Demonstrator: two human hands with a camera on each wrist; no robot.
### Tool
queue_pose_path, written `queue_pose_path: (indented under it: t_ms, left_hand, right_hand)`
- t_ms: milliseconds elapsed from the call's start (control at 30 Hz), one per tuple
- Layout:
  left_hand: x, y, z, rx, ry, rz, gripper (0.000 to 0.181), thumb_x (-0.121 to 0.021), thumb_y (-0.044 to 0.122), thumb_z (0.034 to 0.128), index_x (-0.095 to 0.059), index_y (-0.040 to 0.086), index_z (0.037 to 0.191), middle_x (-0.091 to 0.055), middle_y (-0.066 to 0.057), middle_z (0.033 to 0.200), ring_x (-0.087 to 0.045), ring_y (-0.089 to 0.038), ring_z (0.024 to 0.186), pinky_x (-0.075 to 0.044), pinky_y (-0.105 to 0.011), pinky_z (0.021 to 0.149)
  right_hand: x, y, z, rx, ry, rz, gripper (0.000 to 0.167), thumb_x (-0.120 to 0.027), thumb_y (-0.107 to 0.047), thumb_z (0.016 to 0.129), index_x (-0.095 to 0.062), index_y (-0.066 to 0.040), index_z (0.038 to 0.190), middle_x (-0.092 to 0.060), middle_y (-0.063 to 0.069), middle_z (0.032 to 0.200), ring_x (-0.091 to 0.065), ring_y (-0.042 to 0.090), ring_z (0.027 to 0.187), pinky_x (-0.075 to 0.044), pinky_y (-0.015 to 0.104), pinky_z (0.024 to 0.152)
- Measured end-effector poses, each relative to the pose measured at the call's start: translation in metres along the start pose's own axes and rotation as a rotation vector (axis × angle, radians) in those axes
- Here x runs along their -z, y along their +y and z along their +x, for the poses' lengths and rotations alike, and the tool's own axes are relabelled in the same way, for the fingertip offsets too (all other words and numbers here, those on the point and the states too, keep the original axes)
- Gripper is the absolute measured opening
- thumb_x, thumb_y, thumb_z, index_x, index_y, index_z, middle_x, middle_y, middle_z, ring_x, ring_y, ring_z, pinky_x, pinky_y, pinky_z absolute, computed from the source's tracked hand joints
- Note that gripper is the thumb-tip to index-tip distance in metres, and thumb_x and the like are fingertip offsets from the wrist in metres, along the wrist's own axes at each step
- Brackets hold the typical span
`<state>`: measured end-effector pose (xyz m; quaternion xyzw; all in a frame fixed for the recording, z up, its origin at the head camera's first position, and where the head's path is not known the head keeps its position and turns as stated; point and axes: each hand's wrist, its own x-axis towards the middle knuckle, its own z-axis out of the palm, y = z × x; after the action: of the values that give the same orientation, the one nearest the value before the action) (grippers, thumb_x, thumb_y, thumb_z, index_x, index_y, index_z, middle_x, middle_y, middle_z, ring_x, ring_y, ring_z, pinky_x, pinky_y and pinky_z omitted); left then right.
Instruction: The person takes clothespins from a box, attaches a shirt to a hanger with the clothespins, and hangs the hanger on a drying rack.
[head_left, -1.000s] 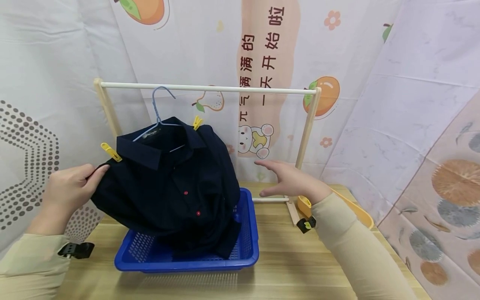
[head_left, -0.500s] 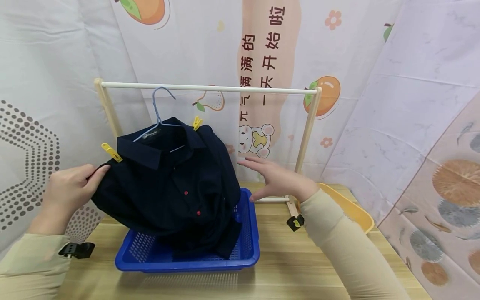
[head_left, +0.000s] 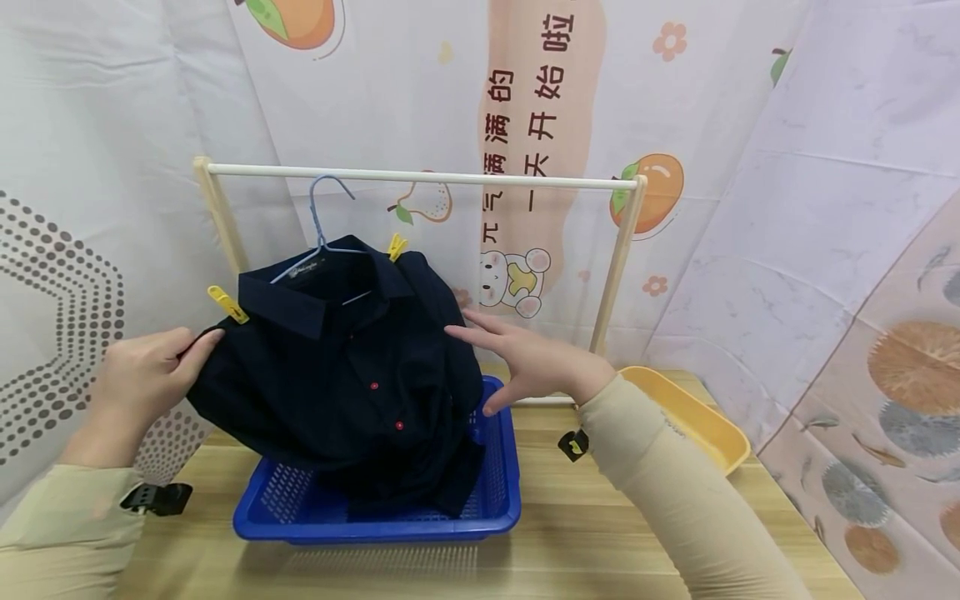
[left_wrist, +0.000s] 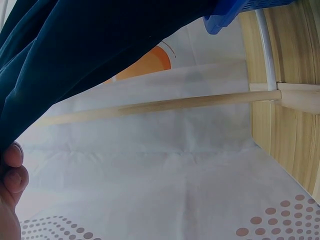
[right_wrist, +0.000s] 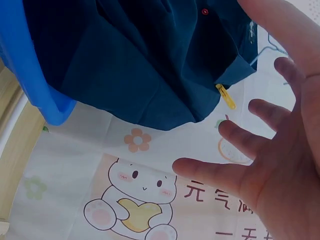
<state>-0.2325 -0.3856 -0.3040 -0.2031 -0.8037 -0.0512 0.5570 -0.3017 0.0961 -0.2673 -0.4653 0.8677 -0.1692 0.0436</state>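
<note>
A dark navy shirt (head_left: pixel 337 358) with red buttons is draped on a blue wire hanger (head_left: pixel 318 218), its lower part in a blue basket (head_left: pixel 375 531). One yellow clothespin (head_left: pixel 228 305) sits at the left shoulder and another yellow clothespin (head_left: pixel 397 247) at the right. My left hand (head_left: pixel 150 375) pinches the cloth of the left shoulder between thumb and curled fingers. Close beside the shirt's right sleeve is my right hand (head_left: pixel 536 358), fingers spread; the right wrist view shows its fingers (right_wrist: pixel 240 142) apart from the cloth.
Behind the shirt stands a rack with a white rail (head_left: pixel 420 176) and wooden posts (head_left: pixel 619 258). A yellow tray (head_left: pixel 738 454) lies at the right, partly behind my right forearm. Printed curtains hang at the back and sides of the wooden table (head_left: pixel 570 517).
My right hand has moved left, from the space near the right post to beside the shirt's right sleeve. My left hand keeps its hold, and the shirt has hardly moved.
</note>
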Motion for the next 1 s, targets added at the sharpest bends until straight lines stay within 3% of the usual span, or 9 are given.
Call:
queue_pose_path:
  t_ms: [467, 700, 1000]
  left_hand:
    - [0.0, -0.006, -0.003, -0.023, -0.053, 0.025, 0.058, -0.042, 0.051, 0.1073, -0.028, 0.02, 0.061, -0.018, 0.012, 0.055, -0.017, -0.006, 0.043, -0.015, -0.026, 0.042]
    - [0.0, -0.009, -0.005, -0.022, -0.082, 0.035, 0.056, -0.042, 0.049, 0.1077, -0.027, 0.021, 0.062, -0.019, 0.01, 0.054, -0.018, -0.007, 0.043, -0.015, -0.026, 0.042]
    - [0.0, -0.004, -0.003, -0.009, -0.022, -0.006, 0.058, -0.044, 0.053, 0.1062, -0.029, 0.02, 0.061, -0.017, 0.015, 0.057, -0.018, -0.007, 0.044, -0.014, -0.026, 0.043]
  right_hand:
    - [-0.021, -0.01, 0.023, 0.08, -0.075, -0.064, 0.116, -0.093, -0.035, 0.076, -0.016, -0.042, 0.162, 0.004, -0.007, 0.17, -0.012, 0.024, 0.154, -0.035, 0.046, 0.113]
    - [-0.031, -0.014, 0.033, 0.107, -0.117, -0.049, 0.115, -0.093, -0.031, 0.076, -0.017, -0.036, 0.163, 0.003, 0.001, 0.17, -0.007, 0.023, 0.155, -0.028, 0.048, 0.117]
    - [-0.043, -0.016, 0.04, 0.118, -0.146, -0.068, 0.115, -0.093, -0.032, 0.076, -0.017, -0.036, 0.163, 0.003, 0.004, 0.171, -0.004, 0.02, 0.155, -0.026, 0.05, 0.118]
